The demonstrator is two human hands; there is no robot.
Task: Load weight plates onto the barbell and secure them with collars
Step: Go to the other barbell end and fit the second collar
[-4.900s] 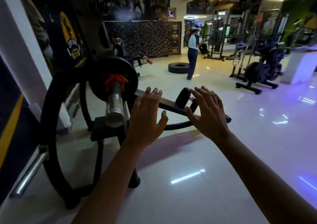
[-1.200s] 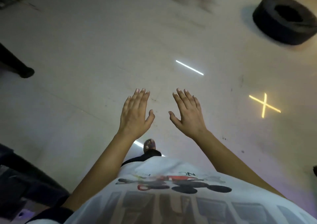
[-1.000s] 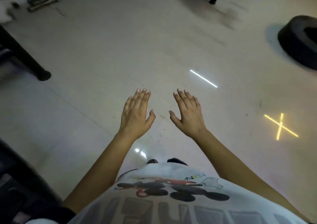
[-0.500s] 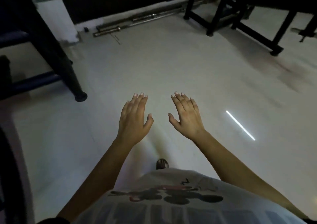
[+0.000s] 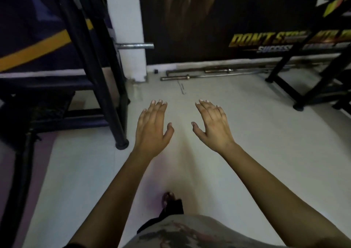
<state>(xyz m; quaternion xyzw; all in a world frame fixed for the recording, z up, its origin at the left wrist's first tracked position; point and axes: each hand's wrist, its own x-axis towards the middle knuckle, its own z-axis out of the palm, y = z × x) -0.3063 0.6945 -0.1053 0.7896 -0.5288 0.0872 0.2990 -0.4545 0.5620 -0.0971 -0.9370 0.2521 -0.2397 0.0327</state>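
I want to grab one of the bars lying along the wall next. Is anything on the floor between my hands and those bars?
Nothing visible. Both the left hand and right hand are empty, and bare floor runs ahead to the bars. The black rack leg stands off to the left, another frame to the right.

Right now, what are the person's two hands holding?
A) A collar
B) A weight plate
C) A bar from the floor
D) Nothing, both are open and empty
D: the left hand and the right hand are both spread open, palms down, above the bare floor, while the bars lie untouched by the wall.
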